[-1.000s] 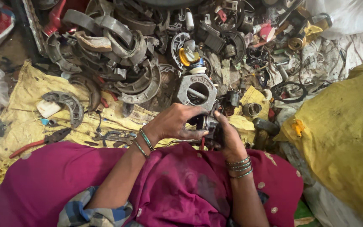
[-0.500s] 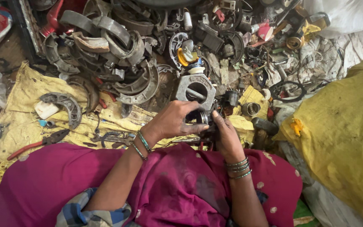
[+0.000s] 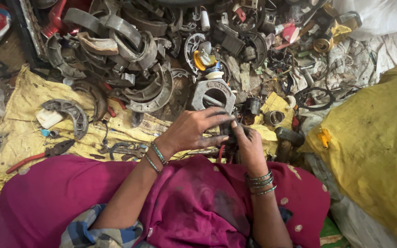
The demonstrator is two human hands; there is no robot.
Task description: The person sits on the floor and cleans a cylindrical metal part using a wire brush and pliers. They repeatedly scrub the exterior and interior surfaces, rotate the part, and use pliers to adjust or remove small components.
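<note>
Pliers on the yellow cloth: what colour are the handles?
Red, on the pliers, in the head view.

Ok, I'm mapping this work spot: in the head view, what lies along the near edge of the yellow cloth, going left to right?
Red-handled pliers → open-end spanner → left hand → small dark part held in both hands → right hand → yellow sack.

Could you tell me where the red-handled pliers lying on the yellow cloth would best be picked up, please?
Probably by the red handle, coming from above. The pliers lie flat on the yellow cloth, dark jaws pointing right toward the scattered tools. The long handle points left with bare cloth around it, leaving room for fingers to close across it.
</note>
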